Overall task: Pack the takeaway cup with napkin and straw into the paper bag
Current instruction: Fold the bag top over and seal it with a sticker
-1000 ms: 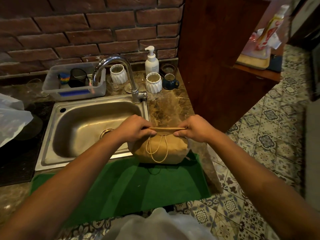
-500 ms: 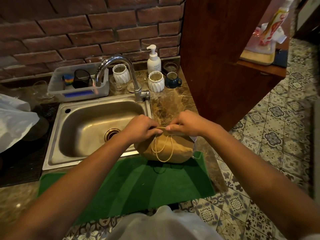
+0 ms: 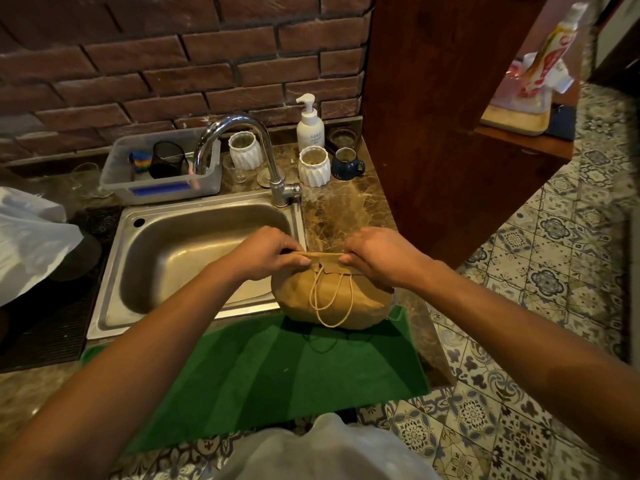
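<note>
A brown paper bag (image 3: 363, 303) stands on the far edge of a green mat (image 3: 277, 368), beside the sink. Its top is pressed flat and folded over, and its twine handles hang down the front. My left hand (image 3: 266, 252) pinches the left end of the folded top. My right hand (image 3: 375, 252) pinches the right end. The cup, napkin and straw are not visible; the bag's inside is hidden.
A steel sink (image 3: 194, 258) with a tap (image 3: 263, 147) lies to the left. Behind stand a soap pump bottle (image 3: 309, 124), two white ribbed cups (image 3: 313, 166), a blue mug (image 3: 346, 162) and a plastic tub (image 3: 162, 171). A wooden cabinet (image 3: 433, 133) rises at right.
Both hands stay on the bag's folded top, with the fold pressed a little further down. The view has shifted slightly.
</note>
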The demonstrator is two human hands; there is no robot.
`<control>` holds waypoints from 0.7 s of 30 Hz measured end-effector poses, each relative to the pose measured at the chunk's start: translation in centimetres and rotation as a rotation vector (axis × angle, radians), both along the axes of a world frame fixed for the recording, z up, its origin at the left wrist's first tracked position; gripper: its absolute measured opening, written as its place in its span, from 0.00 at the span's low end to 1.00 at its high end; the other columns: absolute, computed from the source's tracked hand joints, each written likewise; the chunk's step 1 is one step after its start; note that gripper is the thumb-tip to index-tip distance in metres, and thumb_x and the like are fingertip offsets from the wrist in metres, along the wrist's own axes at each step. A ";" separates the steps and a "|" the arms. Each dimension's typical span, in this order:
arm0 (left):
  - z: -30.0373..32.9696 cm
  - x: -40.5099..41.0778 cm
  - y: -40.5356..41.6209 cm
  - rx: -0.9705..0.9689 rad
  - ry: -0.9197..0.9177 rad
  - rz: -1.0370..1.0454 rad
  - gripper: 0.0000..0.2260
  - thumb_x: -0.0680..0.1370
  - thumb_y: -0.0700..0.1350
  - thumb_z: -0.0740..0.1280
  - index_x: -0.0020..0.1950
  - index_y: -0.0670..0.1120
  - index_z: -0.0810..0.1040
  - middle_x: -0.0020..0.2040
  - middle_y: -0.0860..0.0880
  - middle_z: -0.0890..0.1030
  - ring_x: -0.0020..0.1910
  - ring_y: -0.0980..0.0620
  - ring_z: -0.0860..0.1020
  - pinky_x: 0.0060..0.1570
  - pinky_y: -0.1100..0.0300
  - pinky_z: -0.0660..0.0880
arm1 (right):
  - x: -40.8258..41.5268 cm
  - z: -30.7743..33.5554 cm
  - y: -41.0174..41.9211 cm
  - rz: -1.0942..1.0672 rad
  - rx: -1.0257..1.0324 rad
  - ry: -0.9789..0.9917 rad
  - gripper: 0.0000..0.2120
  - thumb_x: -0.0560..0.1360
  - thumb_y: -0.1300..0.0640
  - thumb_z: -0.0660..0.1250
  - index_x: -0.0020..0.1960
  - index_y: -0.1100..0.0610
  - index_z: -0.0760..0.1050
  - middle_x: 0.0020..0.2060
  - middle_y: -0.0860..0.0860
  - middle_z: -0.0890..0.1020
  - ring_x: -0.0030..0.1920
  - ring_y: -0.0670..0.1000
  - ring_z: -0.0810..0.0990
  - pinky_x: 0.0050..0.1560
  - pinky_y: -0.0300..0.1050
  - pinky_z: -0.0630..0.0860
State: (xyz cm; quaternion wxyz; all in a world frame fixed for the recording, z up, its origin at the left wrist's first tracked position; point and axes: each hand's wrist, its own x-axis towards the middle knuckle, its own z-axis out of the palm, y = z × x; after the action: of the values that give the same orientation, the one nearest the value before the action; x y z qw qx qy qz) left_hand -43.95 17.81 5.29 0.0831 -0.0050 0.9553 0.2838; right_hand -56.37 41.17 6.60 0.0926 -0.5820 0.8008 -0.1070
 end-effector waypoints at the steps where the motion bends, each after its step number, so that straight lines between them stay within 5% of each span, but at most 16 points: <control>1: 0.1 0.3 -0.3 0.003 0.008 0.020 0.11 0.78 0.54 0.71 0.49 0.49 0.88 0.34 0.60 0.79 0.34 0.62 0.77 0.34 0.61 0.68 | -0.2 0.0 0.4 -0.005 0.003 -0.024 0.13 0.83 0.49 0.64 0.57 0.56 0.80 0.52 0.54 0.84 0.55 0.56 0.79 0.54 0.53 0.75; 4: 0.1 0.8 -0.2 -0.040 0.048 0.030 0.10 0.78 0.53 0.71 0.50 0.48 0.88 0.34 0.62 0.78 0.32 0.64 0.75 0.33 0.66 0.65 | -0.6 0.0 1.1 -0.008 0.000 -0.046 0.11 0.82 0.49 0.66 0.57 0.54 0.80 0.52 0.52 0.83 0.55 0.54 0.78 0.53 0.51 0.74; 8: -0.2 1.4 -0.4 -0.033 0.065 0.087 0.09 0.78 0.52 0.72 0.52 0.50 0.88 0.43 0.53 0.87 0.39 0.57 0.80 0.40 0.55 0.75 | -1.8 0.1 2.5 -0.050 -0.021 -0.015 0.10 0.81 0.47 0.67 0.50 0.53 0.81 0.42 0.47 0.79 0.47 0.53 0.78 0.44 0.48 0.70; 14: -0.8 2.5 -0.8 -0.002 0.087 0.156 0.05 0.77 0.49 0.73 0.51 0.52 0.87 0.43 0.54 0.86 0.43 0.56 0.82 0.45 0.50 0.79 | -3.4 -0.4 5.1 -0.129 -0.029 -0.059 0.09 0.82 0.52 0.66 0.52 0.55 0.82 0.43 0.46 0.79 0.47 0.51 0.78 0.44 0.46 0.68; 18: -0.4 2.6 -1.2 0.061 -0.038 0.118 0.03 0.78 0.50 0.73 0.49 0.54 0.85 0.43 0.55 0.85 0.43 0.56 0.81 0.46 0.48 0.79 | -3.7 -0.6 5.8 -0.153 -0.086 -0.032 0.09 0.82 0.53 0.67 0.55 0.56 0.84 0.45 0.49 0.82 0.46 0.46 0.73 0.45 0.43 0.65; 21: 1.1 1.5 0.2 0.088 -0.111 0.026 0.10 0.77 0.54 0.72 0.56 0.52 0.86 0.49 0.55 0.86 0.47 0.56 0.82 0.48 0.54 0.78 | -3.8 -0.7 5.8 -0.134 -0.100 -0.035 0.09 0.82 0.53 0.68 0.55 0.56 0.84 0.46 0.51 0.85 0.47 0.49 0.77 0.45 0.44 0.67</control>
State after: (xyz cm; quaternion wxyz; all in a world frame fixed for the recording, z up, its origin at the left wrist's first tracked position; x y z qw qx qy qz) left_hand -42.46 18.00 6.38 0.1325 -0.0296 0.9357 0.3257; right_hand -60.13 46.95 5.91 0.0701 -0.5292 0.8298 -0.1628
